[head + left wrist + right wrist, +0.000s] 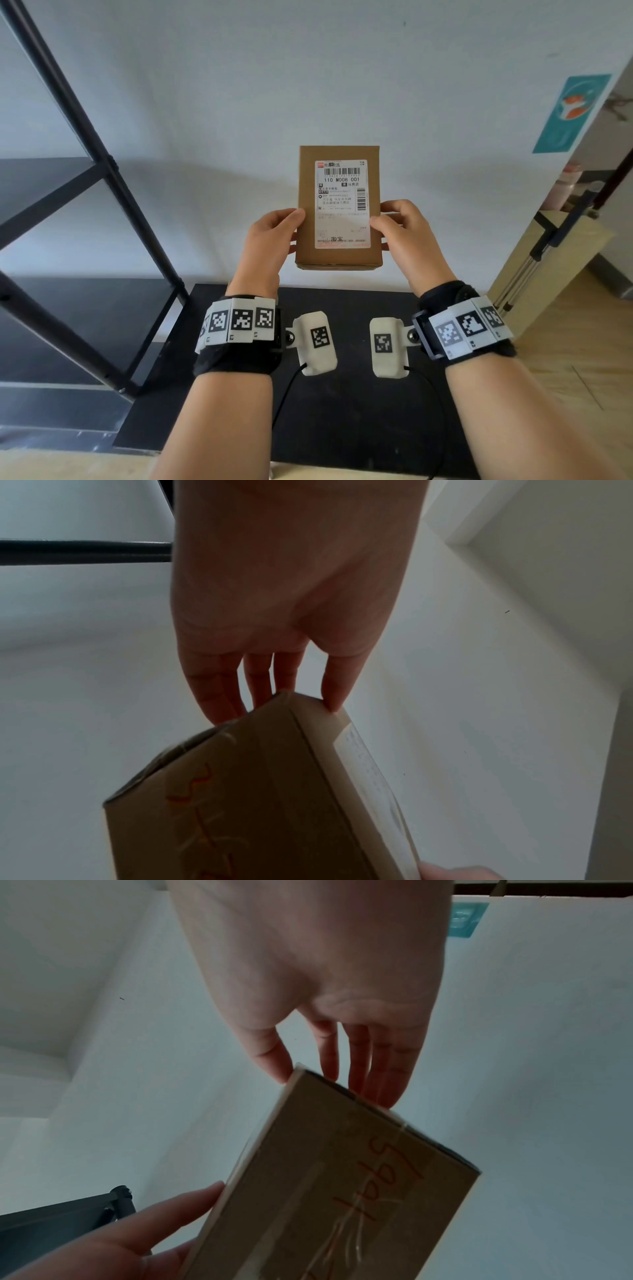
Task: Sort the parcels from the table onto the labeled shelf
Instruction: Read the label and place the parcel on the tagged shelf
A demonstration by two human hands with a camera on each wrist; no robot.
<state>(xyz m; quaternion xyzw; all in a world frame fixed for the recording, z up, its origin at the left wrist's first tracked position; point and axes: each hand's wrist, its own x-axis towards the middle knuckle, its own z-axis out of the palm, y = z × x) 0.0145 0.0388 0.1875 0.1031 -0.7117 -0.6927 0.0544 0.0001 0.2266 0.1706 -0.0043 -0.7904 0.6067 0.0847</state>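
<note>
Both wrists frame a brown parcel [338,209] at frame centre, left hand [270,246] and right hand [406,236] each pinching a side edge, label facing up. Likely label-reading; next, matching it to the shelf [85,212] at left.

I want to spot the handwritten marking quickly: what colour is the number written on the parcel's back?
Orange-red, on the brown parcel; the right wrist view shows it best.

A plain white wall [239,85] fills the back. Left of it stands a black metal rack [85,192]; on its right edge hangs a teal poster [570,113], with wood-plank floor [582,359] below.
</note>
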